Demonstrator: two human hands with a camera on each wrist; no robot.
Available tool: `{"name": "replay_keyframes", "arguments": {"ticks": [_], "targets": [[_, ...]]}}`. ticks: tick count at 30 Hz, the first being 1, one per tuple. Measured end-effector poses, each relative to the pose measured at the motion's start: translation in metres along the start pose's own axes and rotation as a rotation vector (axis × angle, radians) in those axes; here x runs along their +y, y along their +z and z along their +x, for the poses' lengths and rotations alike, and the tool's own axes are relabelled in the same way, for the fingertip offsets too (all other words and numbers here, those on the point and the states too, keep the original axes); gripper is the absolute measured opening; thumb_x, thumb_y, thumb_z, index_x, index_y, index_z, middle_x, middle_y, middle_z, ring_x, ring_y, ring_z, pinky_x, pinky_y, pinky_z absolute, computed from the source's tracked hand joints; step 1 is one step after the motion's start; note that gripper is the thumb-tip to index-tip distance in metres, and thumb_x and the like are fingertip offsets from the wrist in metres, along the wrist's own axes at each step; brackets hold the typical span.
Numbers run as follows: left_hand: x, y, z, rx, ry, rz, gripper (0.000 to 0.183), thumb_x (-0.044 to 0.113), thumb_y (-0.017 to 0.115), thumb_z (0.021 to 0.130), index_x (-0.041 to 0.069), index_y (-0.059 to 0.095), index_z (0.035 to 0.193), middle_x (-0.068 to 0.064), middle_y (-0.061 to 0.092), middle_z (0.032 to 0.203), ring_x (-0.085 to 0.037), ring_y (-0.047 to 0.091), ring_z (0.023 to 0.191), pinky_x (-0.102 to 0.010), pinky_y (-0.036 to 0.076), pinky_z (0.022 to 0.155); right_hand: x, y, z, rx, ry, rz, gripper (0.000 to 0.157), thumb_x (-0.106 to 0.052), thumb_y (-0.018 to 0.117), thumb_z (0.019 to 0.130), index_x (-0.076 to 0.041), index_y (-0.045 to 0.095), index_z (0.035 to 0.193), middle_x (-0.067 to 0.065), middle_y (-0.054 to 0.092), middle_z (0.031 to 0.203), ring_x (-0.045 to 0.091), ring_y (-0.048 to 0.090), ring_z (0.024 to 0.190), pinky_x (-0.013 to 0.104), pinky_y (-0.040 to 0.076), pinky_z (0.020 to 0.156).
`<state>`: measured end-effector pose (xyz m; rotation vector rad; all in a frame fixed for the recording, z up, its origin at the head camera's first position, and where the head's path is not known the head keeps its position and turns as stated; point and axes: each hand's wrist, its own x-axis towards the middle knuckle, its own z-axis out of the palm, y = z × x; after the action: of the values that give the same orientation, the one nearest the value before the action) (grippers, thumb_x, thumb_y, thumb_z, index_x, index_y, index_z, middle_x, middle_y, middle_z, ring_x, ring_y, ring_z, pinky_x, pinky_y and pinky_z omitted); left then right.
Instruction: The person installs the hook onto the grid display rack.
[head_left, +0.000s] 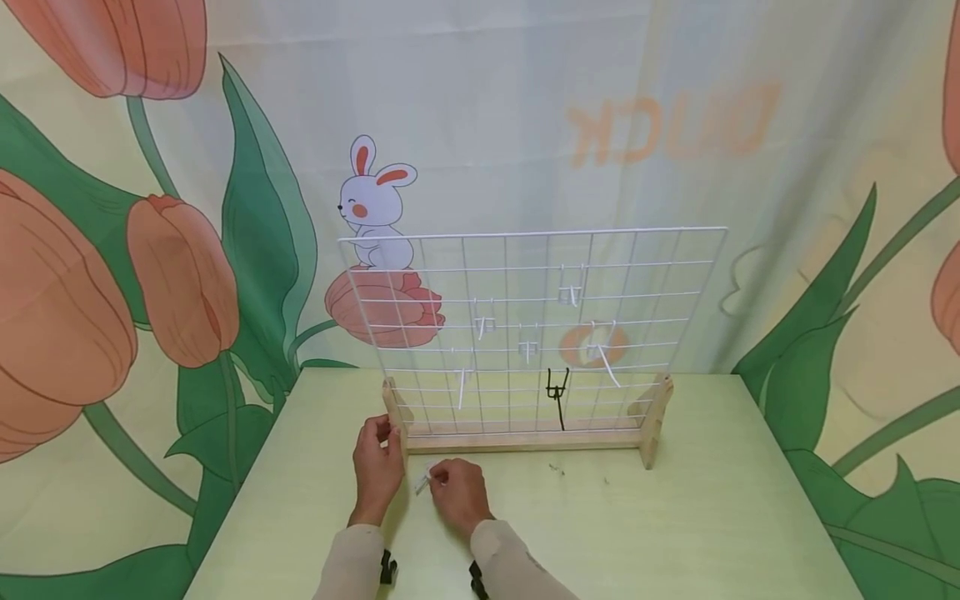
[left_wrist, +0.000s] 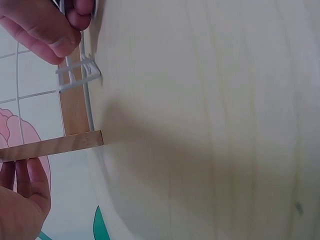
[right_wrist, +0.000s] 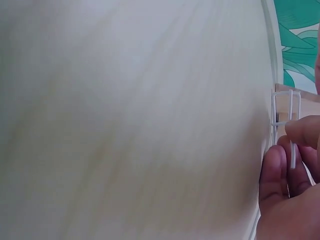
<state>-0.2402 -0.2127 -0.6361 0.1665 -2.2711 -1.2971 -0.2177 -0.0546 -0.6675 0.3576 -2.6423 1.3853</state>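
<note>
the right hand (head_left: 459, 493) pinches a small white wire hook (head_left: 424, 480) just above the pale counter (head_left: 675, 517), near the left foot of the rack. the left hand (head_left: 377, 460) grips that wooden foot (head_left: 395, 417) of the white wire grid (head_left: 525, 325), where more white hooks and one black hook (head_left: 557, 393) hang.

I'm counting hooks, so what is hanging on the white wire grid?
On the wire grid hang several white hooks and one black hook. The right hand pinches another white hook off the grid. The grid's lower left corner is hidden behind the left hand.

Tulip and rabbit backdrop (head_left: 375, 208).
</note>
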Motion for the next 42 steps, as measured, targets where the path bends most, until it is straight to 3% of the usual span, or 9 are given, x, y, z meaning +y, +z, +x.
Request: {"name": "replay_keyframes", "arguments": {"ticks": [10,17,27,42], "targets": [[0.001,0.0,0.003,-0.012,-0.011,-0.002,0.022,0.009,0.061,0.106,0.003,0.06,0.128,-0.016,0.068,0.117,-0.031,0.07,0.109,-0.043,0.063,0.084,0.004,-0.007,-0.003,0.033,0.061,0.117,0.009,-0.008,0.08,0.09,-0.01,0.083,0.099,-0.004,0.079,0.089,0.002,0.07,0.08,0.02,0.058,0.069],[0.003,0.001,0.004,-0.005,-0.006,-0.006,0.022,0.007,0.062,0.106,0.002,0.061,0.127,-0.017,0.068,0.116,-0.032,0.07,0.108,-0.043,0.064,0.084,-0.005,-0.017,-0.003,0.068,0.053,0.118,0.01,-0.005,0.082,0.089,-0.008,0.083,0.099,-0.003,0.079,0.088,0.0,0.066,0.076,0.018,0.056,0.067],[0.003,0.0,0.006,-0.008,0.01,-0.016,0.023,0.008,0.063,0.106,0.001,0.061,0.127,-0.018,0.068,0.116,-0.033,0.071,0.107,-0.047,0.064,0.084,-0.028,-0.038,0.002,0.209,-0.153,0.166,0.011,0.001,0.081,0.087,-0.004,0.082,0.097,0.006,0.08,0.092,0.01,0.076,0.076,0.017,0.06,0.068],[-0.001,-0.001,0.001,-0.028,-0.033,-0.016,0.024,0.01,0.062,0.106,0.003,0.06,0.129,-0.017,0.067,0.12,-0.033,0.07,0.111,-0.048,0.063,0.088,-0.068,-0.068,-0.003,0.399,-0.442,0.231,0.011,0.004,0.08,0.087,-0.002,0.08,0.097,0.006,0.078,0.093,0.014,0.078,0.08,0.016,0.061,0.073]]}}
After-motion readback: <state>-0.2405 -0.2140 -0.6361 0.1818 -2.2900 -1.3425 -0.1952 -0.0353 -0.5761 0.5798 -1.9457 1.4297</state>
